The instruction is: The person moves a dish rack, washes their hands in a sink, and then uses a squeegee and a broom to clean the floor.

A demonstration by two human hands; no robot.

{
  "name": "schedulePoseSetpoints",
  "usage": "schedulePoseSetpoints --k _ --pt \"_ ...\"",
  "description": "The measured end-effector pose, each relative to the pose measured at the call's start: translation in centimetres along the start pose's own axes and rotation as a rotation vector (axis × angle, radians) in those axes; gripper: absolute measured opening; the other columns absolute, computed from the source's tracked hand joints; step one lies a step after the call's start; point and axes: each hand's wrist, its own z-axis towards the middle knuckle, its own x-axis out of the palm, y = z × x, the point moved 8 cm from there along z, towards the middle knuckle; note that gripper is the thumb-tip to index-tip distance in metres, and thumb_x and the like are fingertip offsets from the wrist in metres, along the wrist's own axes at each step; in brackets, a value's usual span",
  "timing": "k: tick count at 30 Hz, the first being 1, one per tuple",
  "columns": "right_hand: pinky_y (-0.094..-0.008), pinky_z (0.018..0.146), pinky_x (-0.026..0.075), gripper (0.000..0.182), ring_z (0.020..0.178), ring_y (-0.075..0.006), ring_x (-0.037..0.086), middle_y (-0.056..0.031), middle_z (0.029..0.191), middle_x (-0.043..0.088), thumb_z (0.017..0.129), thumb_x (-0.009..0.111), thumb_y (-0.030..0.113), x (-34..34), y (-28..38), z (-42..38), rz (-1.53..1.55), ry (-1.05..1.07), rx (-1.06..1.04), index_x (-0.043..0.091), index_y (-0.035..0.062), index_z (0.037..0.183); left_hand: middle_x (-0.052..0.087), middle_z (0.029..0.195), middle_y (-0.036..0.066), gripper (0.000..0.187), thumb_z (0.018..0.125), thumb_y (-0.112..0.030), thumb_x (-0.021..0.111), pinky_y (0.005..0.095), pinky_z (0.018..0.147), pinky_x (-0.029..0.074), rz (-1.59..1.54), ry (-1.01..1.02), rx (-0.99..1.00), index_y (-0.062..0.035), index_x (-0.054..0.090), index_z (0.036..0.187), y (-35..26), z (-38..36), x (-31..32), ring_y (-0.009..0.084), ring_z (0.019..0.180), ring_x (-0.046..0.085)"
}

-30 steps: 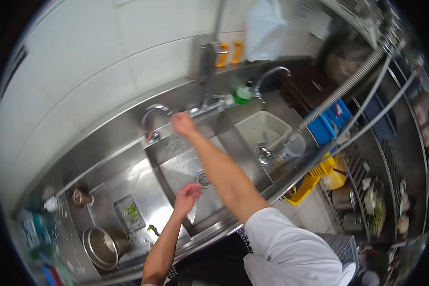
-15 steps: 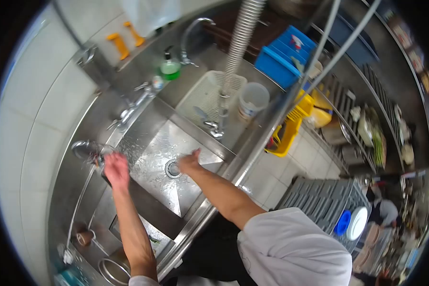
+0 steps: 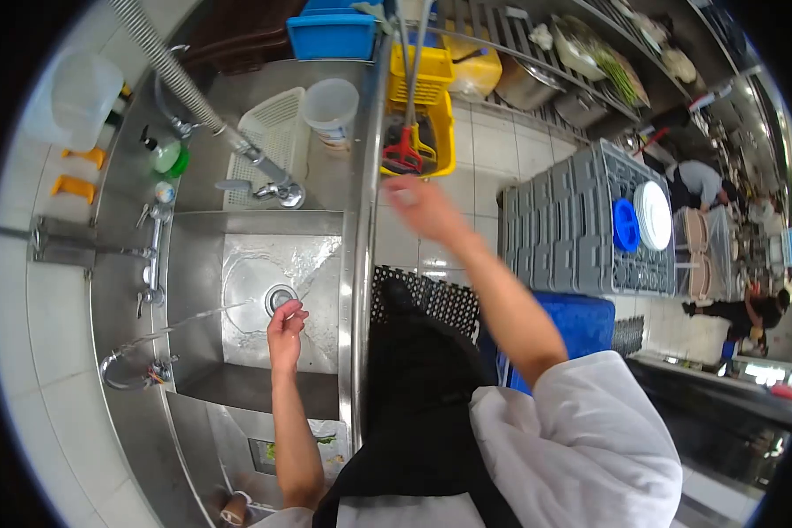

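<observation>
From where I stand, the steel sink counter (image 3: 357, 264) is the biggest thing here, running down the left half of the frame. Its square basin (image 3: 192, 264) sits left of centre, wet and shining. Over on the right of centre rises a stack of grey crates (image 3: 550, 224), with white plates (image 3: 653, 216) and a blue dish (image 3: 625, 224) showing at its right side. A yellow bucket (image 3: 446, 136) is on the tiled floor at upper centre, and a blue bin (image 3: 330, 37) lies at the top edge of the frame. Below that bin, a pale slotted basket (image 3: 286, 123) has a clear tub (image 3: 330, 104) beside it. The right hand (image 3: 424, 209) is out past the counter's edge, just below the bucket in the frame; it is so blurred that I can't tell how its grip stands. From the curved tap (image 3: 114, 374) at lower left, a thin stream of water (image 3: 198, 319) arcs into the basin. The left hand (image 3: 287, 324) is over the basin, palm partly up, fingers loosely curled with a narrow gap and nothing in them. Smallest is the round drain (image 3: 281, 297), near its fingertips
</observation>
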Motion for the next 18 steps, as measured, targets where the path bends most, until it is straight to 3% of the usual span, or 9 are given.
schedulePoseSetpoints --k 4,5,7,8,11,13,15,16,18 --pt "-0.0341 0.084 0.050 0.033 0.096 -0.0268 0.066 -0.0168 0.100 0.069 0.089 0.059 0.026 -15.2 -18.0 -11.4 -0.306 -0.254 0.432 0.064 0.0006 0.109 0.063 0.111 0.006 0.030 0.089 -0.002 0.055 0.0267 0.083 0.046 0.083 -0.046 0.024 -0.0026 0.058 0.119 -1.4 -2.4 3.4 0.0159 0.096 0.061" --pt "-0.0409 0.086 0.048 0.034 0.101 -0.0370 0.062 -0.0220 0.106 0.066 0.087 0.056 0.027 -17.3 -23.1 -15.9 -0.249 -0.272 0.592 0.065 0.0008 0.106 0.060 0.116 0.007 0.032 0.089 -0.005 0.058 0.0274 0.084 0.046 0.110 -0.021 0.081 -0.0026 0.056 0.121 -2.1 -2.5 5.0 0.0166 0.101 0.059" --pt "-0.0317 0.063 0.048 0.023 0.072 -0.0187 0.062 -0.0081 0.075 0.066 0.086 0.058 0.023 -18.9 -33.1 -25.5 -0.149 -0.356 0.799 0.066 0.0007 0.086 0.059 0.118 0.008 0.034 0.089 -0.007 0.059 0.0281 0.085 0.046 0.177 -0.017 0.183 -0.0028 0.055 0.123 -4.7 -3.2 9.1 0.0173 0.105 0.058" --pt "-0.0311 0.054 0.043 0.019 0.062 -0.0165 0.058 -0.0035 0.066 0.061 0.085 0.057 0.020 -18.4 -37.0 -30.1 0.017 -0.320 0.962 0.064 0.0043 0.077 0.058 0.120 0.009 0.036 0.089 -0.008 0.060 0.0289 0.086 0.046 0.232 -0.035 0.290 -0.0029 0.054 0.125 -6.7 -3.4 11.2 0.0180 0.109 0.056" --pt "-0.0386 0.046 0.044 0.028 0.052 -0.0197 0.057 -0.0096 0.062 0.060 0.084 0.050 0.026 -15.2 -47.2 -41.0 -0.181 -0.135 1.037 0.064 0.0067 0.069 0.048 0.130 0.012 0.050 0.085 -0.007 0.064 0.0335 0.093 0.044 0.442 -0.044 0.353 -0.0034 0.047 0.132 -9.1 -1.3 17.0 0.0241 0.118 0.050" --pt "-0.0363 0.046 0.047 0.028 0.050 -0.0194 0.057 -0.0067 0.064 0.063 0.086 0.054 0.028 -13.1 -49.5 -46.5 0.111 -0.029 1.354 0.066 0.0077 0.071 0.044 0.134 0.015 0.056 0.083 -0.004 0.066 0.0366 0.099 0.041 0.443 -0.020 0.400 -0.0023 0.043 0.134 -9.2 1.3 20.1 0.0289 0.121 0.047" --pt "-0.0337 0.046 0.045 0.022 0.052 -0.0173 0.057 -0.0040 0.066 0.064 0.087 0.057 0.030 -9.7 -54.4 -50.9 0.177 0.179 1.434 0.068 0.0116 0.082 0.049 0.129 0.017 0.055 0.083 -0.006 0.066 0.0354 0.102 0.039 0.646 -0.098 0.525 0.0002 0.044 0.133 -10.7 3.0 22.1 0.0292 0.120 0.049" --pt "-0.0313 0.046 0.042 0.019 0.052 -0.0155 0.054 -0.0017 0.066 0.062 0.088 0.056 0.029 -6.5 -57.4 -53.9 0.521 0.178 1.466 0.068 0.0151 0.092 0.051 0.126 0.017 0.054 0.083 -0.006 0.066 0.0344 0.102 0.039 0.719 -0.138 0.532 0.0009 0.044 0.132 -11.8 3.4 23.3 0.0289 0.120 0.050" --pt "-0.0306 0.046 0.039 0.019 0.053 -0.0131 0.051 0.0004 0.067 0.060 0.089 0.054 0.028 -6.4 -55.4 -52.3 0.664 0.190 1.522 0.068 0.0173 0.098 0.059 0.107 0.016 0.042 0.088 -0.010 0.064 0.0334 0.085 0.046 0.700 -0.303 0.487 0.0027 0.050 0.125 -12.7 3.8 24.5 0.0245 0.091 0.056"
